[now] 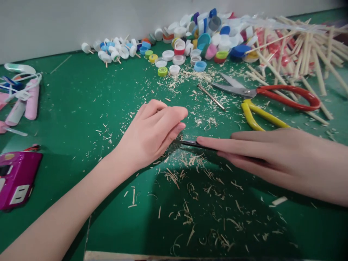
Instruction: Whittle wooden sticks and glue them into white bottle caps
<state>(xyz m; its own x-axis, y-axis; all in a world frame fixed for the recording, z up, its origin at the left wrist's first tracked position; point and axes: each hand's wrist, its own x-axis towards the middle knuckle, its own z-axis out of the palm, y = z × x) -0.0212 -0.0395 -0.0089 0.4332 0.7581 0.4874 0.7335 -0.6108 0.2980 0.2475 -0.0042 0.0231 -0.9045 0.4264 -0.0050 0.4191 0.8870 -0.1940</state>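
My right hand (269, 152) is closed on a slim dark-handled knife (189, 143), its index finger stretched along the top. The knife points left, and its tip reaches the underside of my left hand (154, 128). That hand is curled, thumb against the bent fingers; whatever it pinches is hidden behind them. Pale wood shavings (174, 175) lie scattered on the green table beneath and around both hands. Beyond my right hand are open red-handled scissors (288, 97) and a yellow-handled tool (265, 116) whose head is covered. A thin metal rod (211, 97) lies left of the scissors.
Many bottle caps (179, 47) are heaped along the back wall, near a cluster of caps with sticks through them (116, 50). Wooden sticks (307, 54) pile up at back right. Leftward are pink glue guns (32, 98) and a purple power socket box (20, 177).
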